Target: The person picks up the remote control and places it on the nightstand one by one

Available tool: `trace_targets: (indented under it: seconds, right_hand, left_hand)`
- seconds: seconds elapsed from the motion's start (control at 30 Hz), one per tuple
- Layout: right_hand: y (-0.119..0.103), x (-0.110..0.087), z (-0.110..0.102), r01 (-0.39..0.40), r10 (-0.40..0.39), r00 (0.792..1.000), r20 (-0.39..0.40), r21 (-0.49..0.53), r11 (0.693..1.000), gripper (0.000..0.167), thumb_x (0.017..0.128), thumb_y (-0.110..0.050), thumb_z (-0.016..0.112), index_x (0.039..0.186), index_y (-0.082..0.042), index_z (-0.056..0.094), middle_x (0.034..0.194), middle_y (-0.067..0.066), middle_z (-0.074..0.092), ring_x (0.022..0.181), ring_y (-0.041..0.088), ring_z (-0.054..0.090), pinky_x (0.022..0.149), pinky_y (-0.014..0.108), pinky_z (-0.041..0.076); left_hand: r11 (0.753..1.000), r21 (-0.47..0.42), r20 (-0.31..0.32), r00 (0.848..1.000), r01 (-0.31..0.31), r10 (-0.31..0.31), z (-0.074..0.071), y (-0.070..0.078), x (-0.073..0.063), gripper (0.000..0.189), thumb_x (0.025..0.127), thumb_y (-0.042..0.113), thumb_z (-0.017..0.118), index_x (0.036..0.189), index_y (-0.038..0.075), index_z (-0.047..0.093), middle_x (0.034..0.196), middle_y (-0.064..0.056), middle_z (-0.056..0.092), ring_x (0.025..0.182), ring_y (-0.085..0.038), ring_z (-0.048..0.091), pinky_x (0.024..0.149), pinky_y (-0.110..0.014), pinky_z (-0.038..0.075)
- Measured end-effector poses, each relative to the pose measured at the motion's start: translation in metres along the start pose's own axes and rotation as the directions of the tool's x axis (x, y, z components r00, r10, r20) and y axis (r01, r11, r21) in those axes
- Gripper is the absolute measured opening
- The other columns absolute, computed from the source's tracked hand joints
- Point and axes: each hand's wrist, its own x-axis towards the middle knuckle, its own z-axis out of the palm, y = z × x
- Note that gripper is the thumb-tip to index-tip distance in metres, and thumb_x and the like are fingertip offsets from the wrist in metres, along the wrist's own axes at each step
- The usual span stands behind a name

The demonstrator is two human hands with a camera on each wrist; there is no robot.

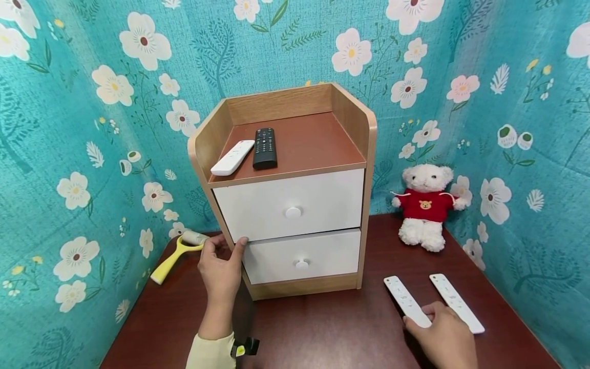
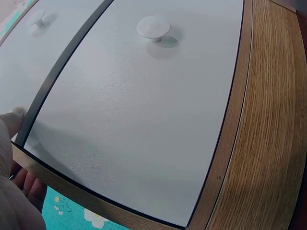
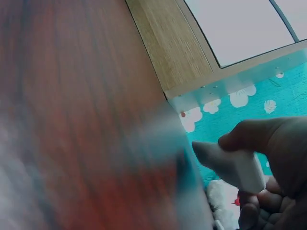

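My left hand grips the left side of a small wooden cabinet, thumb at the front by the gap between the two white drawers and fingers behind the side panel. In the left wrist view the lower drawer with its round knob fills the middle. At the lower right of the head view, my right hand holds a white remote by its near end, over the table. Beside it a second white remote lies on the table. The right wrist view shows the held remote between thumb and fingers.
On the cabinet's top lie a white remote and a black remote. A yellow-handled roller lies left of the cabinet. A white teddy bear in a red top sits at the back right. Flowered curtains enclose the table.
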Motion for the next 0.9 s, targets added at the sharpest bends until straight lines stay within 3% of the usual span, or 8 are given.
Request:
trace_targets:
  seconds: [0.17, 0.3, 0.4, 0.57, 0.63, 0.77, 0.9]
  right_hand:
    - [-0.007, 0.000, -0.014, -0.070, 0.078, 0.993, -0.087, 0.091, 0.993, 0.067, 0.077, -0.057, 0.094, 0.109, -0.001, 0.076, 0.087, 0.006, 0.075, 0.080, 0.025, 0.069, 0.068, 0.041, 0.050]
    - [-0.019, 0.000, -0.033, -0.124, 0.147, 0.979, -0.139, 0.158, 0.980, 0.070, 0.077, -0.056, 0.095, 0.113, 0.001, 0.074, 0.094, 0.012, 0.079, 0.082, 0.026, 0.069, 0.064, 0.033, 0.044]
    - [-0.032, -0.003, -0.051, -0.137, 0.176, 0.968, -0.182, 0.205, 0.969, 0.070, 0.080, -0.054, 0.094, 0.117, 0.001, 0.073, 0.103, 0.019, 0.079, 0.086, 0.026, 0.068, 0.063, 0.031, 0.044]
    - [-0.060, -0.013, -0.080, -0.141, 0.234, 0.940, -0.249, 0.340, 0.930, 0.064, 0.082, -0.048, 0.096, 0.123, -0.005, 0.075, 0.108, 0.017, 0.078, 0.078, 0.013, 0.060, 0.056, 0.021, 0.046]
    - [-0.072, -0.018, -0.090, -0.108, 0.236, 0.926, -0.294, 0.393, 0.913, 0.059, 0.082, -0.043, 0.097, 0.123, -0.007, 0.076, 0.107, 0.013, 0.076, 0.074, 0.009, 0.056, 0.056, 0.016, 0.046]
    - [-0.098, -0.030, -0.107, 0.041, 0.190, 0.888, -0.419, 0.483, 0.875, 0.051, 0.078, -0.029, 0.101, 0.120, -0.010, 0.079, 0.095, -0.009, 0.071, 0.072, 0.004, 0.056, 0.060, 0.009, 0.046]
    - [-0.130, -0.045, -0.124, 0.230, 0.121, 0.851, -0.511, 0.569, 0.789, 0.049, 0.074, -0.012, 0.102, 0.118, -0.011, 0.081, 0.093, -0.013, 0.070, 0.072, 0.005, 0.063, 0.067, 0.006, 0.051]
  left_hand:
    - [1.000, 0.001, 0.000, 1.000, 0.009, -0.009, -0.001, 0.001, 0.000, 0.049, 0.089, 0.028, 0.094, 0.120, -0.001, 0.070, 0.111, -0.016, 0.072, 0.096, -0.024, 0.065, 0.079, -0.017, 0.048]
    - [1.000, 0.011, 0.001, 1.000, 0.018, -0.018, -0.001, 0.001, -0.001, 0.050, 0.089, 0.029, 0.094, 0.120, -0.002, 0.069, 0.111, -0.017, 0.072, 0.096, -0.025, 0.064, 0.079, -0.019, 0.048]
    - [1.000, 0.017, 0.001, 1.000, 0.020, -0.020, -0.001, 0.001, 0.000, 0.051, 0.089, 0.030, 0.094, 0.121, -0.001, 0.069, 0.112, -0.017, 0.071, 0.096, -0.024, 0.063, 0.079, -0.020, 0.047]
    - [1.000, 0.012, -0.002, 1.000, 0.014, -0.014, -0.001, 0.001, 0.000, 0.051, 0.088, 0.029, 0.094, 0.121, -0.002, 0.070, 0.112, -0.017, 0.071, 0.096, -0.024, 0.063, 0.079, -0.020, 0.047]
    - [1.000, 0.012, -0.004, 1.000, 0.015, -0.015, 0.000, 0.001, 0.000, 0.051, 0.088, 0.029, 0.094, 0.121, -0.002, 0.070, 0.112, -0.017, 0.071, 0.096, -0.024, 0.063, 0.079, -0.020, 0.047]
    - [1.000, 0.019, -0.007, 1.000, 0.015, -0.015, 0.000, 0.001, 0.000, 0.051, 0.088, 0.030, 0.094, 0.121, -0.001, 0.070, 0.112, -0.017, 0.071, 0.097, -0.022, 0.062, 0.079, -0.020, 0.047]
    - [1.000, 0.011, -0.008, 1.000, 0.002, -0.002, 0.000, 0.001, 0.000, 0.050, 0.087, 0.029, 0.095, 0.120, 0.000, 0.071, 0.110, -0.017, 0.072, 0.096, -0.021, 0.064, 0.080, -0.022, 0.049]
